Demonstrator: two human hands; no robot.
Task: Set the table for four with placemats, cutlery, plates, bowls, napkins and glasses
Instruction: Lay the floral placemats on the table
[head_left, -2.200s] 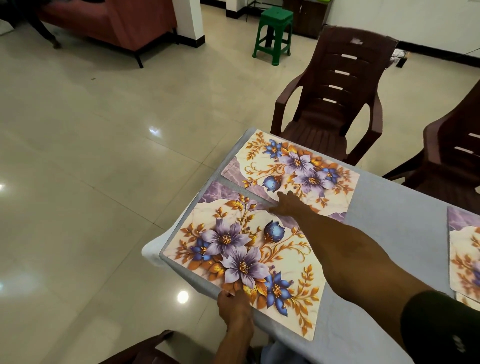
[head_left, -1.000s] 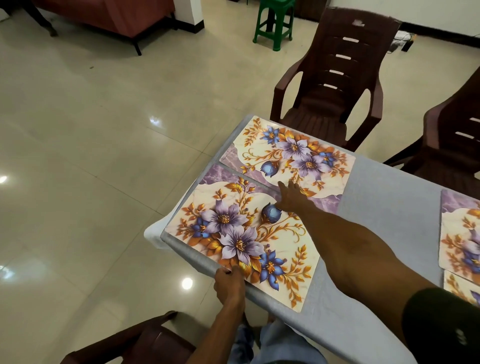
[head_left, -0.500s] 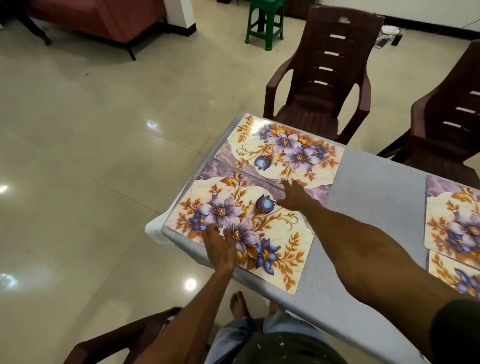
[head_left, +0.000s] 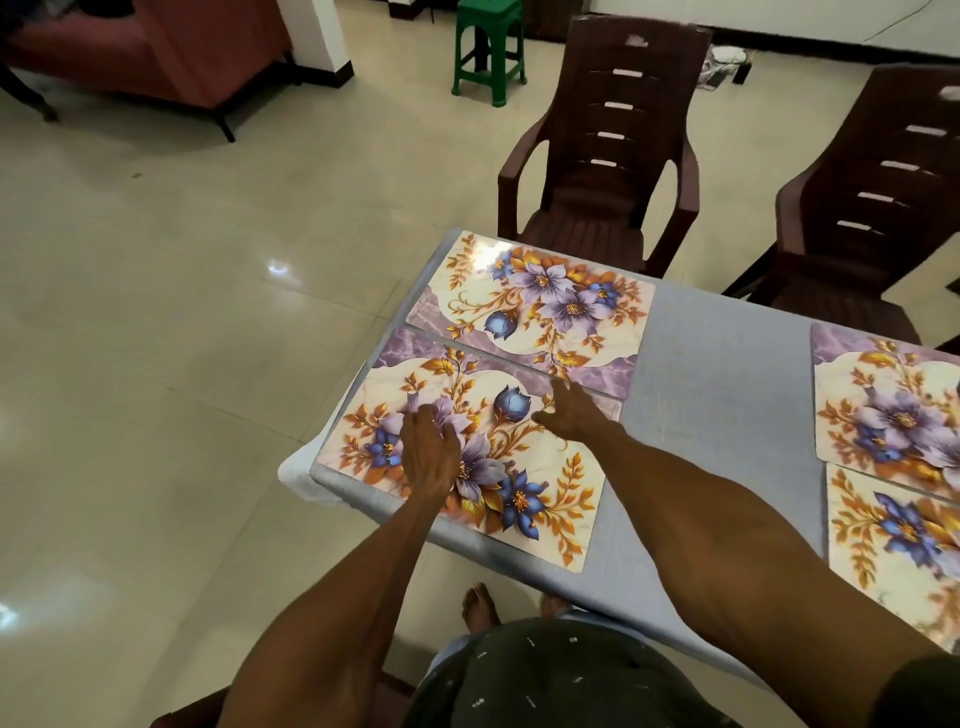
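Note:
Four floral placemats lie on the grey-clothed table (head_left: 711, 395). The near-left placemat (head_left: 550, 499) sits at the table's left corner. My left hand (head_left: 428, 449) lies flat on its purple flowers, fingers straight. My right hand (head_left: 569, 410) presses on that mat's far edge, fingers spread, close to the far-left placemat (head_left: 530, 301). Two more placemats lie at the right edge of view, one far (head_left: 893, 400) and one near (head_left: 904, 540), both cut off by the frame.
Two brown plastic chairs stand at the table's far side, one behind the left mats (head_left: 608, 156) and one to the right (head_left: 872, 208). A green stool (head_left: 488, 52) and a red sofa (head_left: 156, 47) stand farther off on the tiled floor. My bare feet show under the table's near edge.
My left hand left the near-left placemat's front edge and moved onto its top, now lying flat on the flowers. My right hand stays at the far edge. The view shifted slightly.

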